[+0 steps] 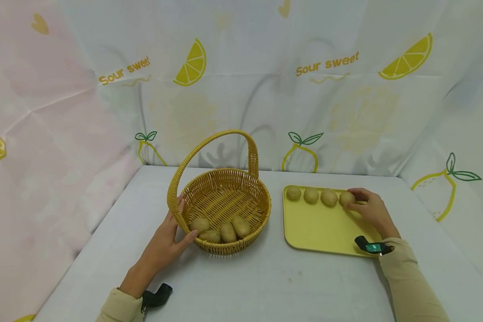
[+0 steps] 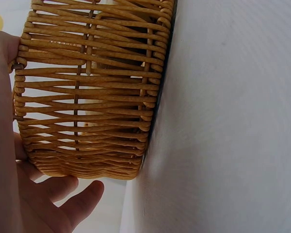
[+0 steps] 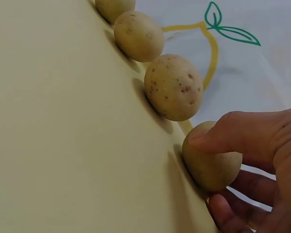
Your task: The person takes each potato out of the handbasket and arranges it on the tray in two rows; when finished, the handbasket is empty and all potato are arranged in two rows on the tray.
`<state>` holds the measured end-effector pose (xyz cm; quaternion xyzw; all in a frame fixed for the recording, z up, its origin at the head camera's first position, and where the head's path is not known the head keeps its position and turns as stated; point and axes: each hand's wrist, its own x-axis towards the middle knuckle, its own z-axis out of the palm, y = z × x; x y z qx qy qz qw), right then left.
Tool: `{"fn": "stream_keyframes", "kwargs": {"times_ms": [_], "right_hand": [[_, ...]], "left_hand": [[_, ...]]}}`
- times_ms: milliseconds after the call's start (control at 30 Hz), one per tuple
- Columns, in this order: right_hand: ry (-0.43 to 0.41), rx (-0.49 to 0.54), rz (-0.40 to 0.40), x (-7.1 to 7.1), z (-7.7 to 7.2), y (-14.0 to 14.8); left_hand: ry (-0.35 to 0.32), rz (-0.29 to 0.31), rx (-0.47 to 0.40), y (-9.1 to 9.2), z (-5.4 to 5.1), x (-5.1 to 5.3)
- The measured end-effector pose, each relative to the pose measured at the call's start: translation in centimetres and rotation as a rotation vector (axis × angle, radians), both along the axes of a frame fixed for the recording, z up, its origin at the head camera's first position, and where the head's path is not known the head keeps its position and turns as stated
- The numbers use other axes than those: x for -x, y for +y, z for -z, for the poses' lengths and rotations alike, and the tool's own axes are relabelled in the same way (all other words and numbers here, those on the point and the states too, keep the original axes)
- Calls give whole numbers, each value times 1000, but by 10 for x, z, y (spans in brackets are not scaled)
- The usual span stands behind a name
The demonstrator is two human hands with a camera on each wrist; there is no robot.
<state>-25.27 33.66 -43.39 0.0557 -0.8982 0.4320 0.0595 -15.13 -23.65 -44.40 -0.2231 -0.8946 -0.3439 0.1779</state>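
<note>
My left hand [image 1: 161, 248] holds the left side of a round wicker basket [image 1: 225, 180] with a tall arched handle. Its thumb lies at the rim, and in the left wrist view the fingers [image 2: 82, 204] curve round the woven wall. Several potatoes [image 1: 227, 232] rest along the near side inside the basket. On the right, my right hand [image 1: 370, 210] pinches the rightmost potato [image 3: 211, 167] between thumb and fingers. That potato sits at the end of a row along the far edge of a yellow tray [image 1: 322, 228].
Other potatoes in the row, among them a speckled one [image 3: 173, 87], lie just left of the pinched one. A white table [image 1: 261, 281] carries both basket and tray. A lemon-print cloth [image 1: 241, 89] hangs behind it and at the sides.
</note>
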Motion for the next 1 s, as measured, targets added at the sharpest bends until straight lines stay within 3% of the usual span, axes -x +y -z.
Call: {"fn": "stream_keyframes", "kwargs": {"times_ms": [200, 367, 467, 633, 1000], "right_hand": [[56, -4, -1, -3, -9, 0], [140, 27, 53, -7, -27, -8], [164, 37, 41, -7, -39, -21], [163, 59, -72, -3, -56, -55], [232, 212, -376, 0, -81, -140]], "left_hand": [[0, -1, -2, -1, 0, -2], [-15, -5, 8, -1, 1, -2], [-19, -6, 11, -2, 1, -1], [-15, -6, 11, -2, 2, -1], [-3, -2, 5, -2, 2, -1]]}}
